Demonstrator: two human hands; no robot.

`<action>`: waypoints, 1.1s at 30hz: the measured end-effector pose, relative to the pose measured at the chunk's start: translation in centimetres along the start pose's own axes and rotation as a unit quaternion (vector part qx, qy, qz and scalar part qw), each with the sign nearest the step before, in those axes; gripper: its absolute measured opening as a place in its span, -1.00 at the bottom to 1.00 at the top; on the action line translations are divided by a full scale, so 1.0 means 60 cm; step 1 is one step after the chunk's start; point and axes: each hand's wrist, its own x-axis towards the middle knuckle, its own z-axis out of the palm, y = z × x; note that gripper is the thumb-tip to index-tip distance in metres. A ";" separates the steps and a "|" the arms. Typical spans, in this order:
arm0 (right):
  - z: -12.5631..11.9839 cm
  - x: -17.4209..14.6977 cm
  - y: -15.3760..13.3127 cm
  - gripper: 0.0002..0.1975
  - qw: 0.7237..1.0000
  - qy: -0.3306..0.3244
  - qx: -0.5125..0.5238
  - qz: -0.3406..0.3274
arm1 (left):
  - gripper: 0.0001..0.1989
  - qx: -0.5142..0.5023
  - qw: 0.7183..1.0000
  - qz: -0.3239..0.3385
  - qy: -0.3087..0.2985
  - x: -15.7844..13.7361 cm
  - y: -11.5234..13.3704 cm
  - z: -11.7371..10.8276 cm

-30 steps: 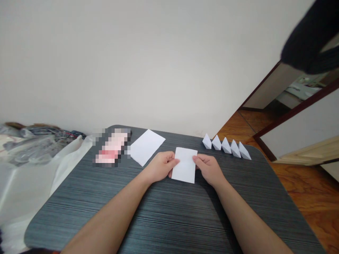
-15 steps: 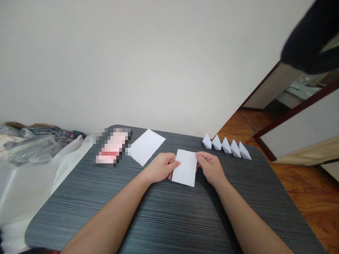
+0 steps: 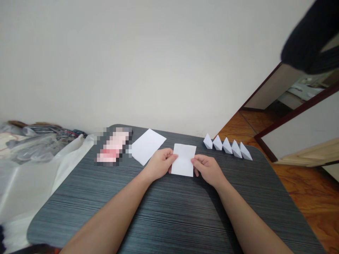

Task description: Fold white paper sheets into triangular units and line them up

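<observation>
A small white sheet of paper [image 3: 183,161] is held up over the middle of the dark table. My left hand [image 3: 160,163] pinches its left edge between thumb and fingers. On the opposite edge, my right hand [image 3: 208,169] grips the same sheet, thumb in front and some fingers behind. Whether the paper is folded in layers I cannot tell. Beyond my left hand lies a larger white sheet of paper [image 3: 148,145], flat on the table. Past my right hand stands a row of several folded white paper shapes [image 3: 227,146] with pointed tops.
The dark striped table [image 3: 159,218] reaches to a pale wall [image 3: 159,63]. A pixelated pink and black object [image 3: 112,146] lies at its far left. Clear plastic bags [image 3: 34,148] are heaped beyond the left edge. Wooden floor [image 3: 304,190] shows on the right.
Both hands have shifted the small sheet slightly away from me and turned it a little, so it sits straighter. The right fingers have slid lower along its edge.
</observation>
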 end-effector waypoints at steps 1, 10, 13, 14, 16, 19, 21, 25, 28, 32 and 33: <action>0.000 -0.001 -0.002 -0.65 1.000 0.000 -0.008 -0.003 | -0.73 0.002 1.000 0.001 0.008 0.000 0.001 0.000; 0.004 -0.001 -0.001 -0.74 1.000 -0.019 0.018 0.009 | -0.71 0.015 0.999 0.011 0.038 0.001 -0.001 -0.001; 0.003 -0.001 -0.001 -0.71 1.000 -0.025 0.008 0.009 | -0.72 0.002 0.999 0.017 0.045 0.002 0.000 -0.001; 0.003 -0.001 -0.002 -0.70 1.000 -0.021 0.006 0.009 | -0.72 -0.002 0.999 0.017 0.043 0.002 0.001 -0.001; 0.002 -0.001 -0.002 -0.68 1.000 -0.017 0.010 0.012 | -0.73 -0.012 0.999 0.017 0.034 0.001 0.003 -0.001; 0.003 -0.001 -0.001 -0.68 0.999 -0.015 0.022 0.018 | -0.76 -0.023 0.999 0.019 0.013 0.001 0.006 0.000; 0.004 -0.001 0.001 -0.68 0.999 -0.012 0.031 0.021 | -0.77 -0.022 1.000 0.017 0.005 0.000 0.006 0.001; 0.007 -0.001 0.002 -0.71 0.999 0.002 0.042 0.011 | -0.75 0.013 1.000 0.010 0.010 0.000 0.001 0.001; 0.008 -0.001 0.003 -0.74 0.999 0.014 0.049 0.006 | -0.71 0.035 0.999 0.015 0.011 0.000 0.000 0.001; 0.008 0.000 0.006 -0.74 0.998 0.021 0.057 0.005 | -0.73 0.003 1.000 0.018 0.000 -0.001 0.005 0.001; 0.008 0.001 0.007 -0.74 0.998 0.022 0.062 0.006 | -0.74 -0.014 1.000 0.017 -0.009 -0.001 0.006 0.001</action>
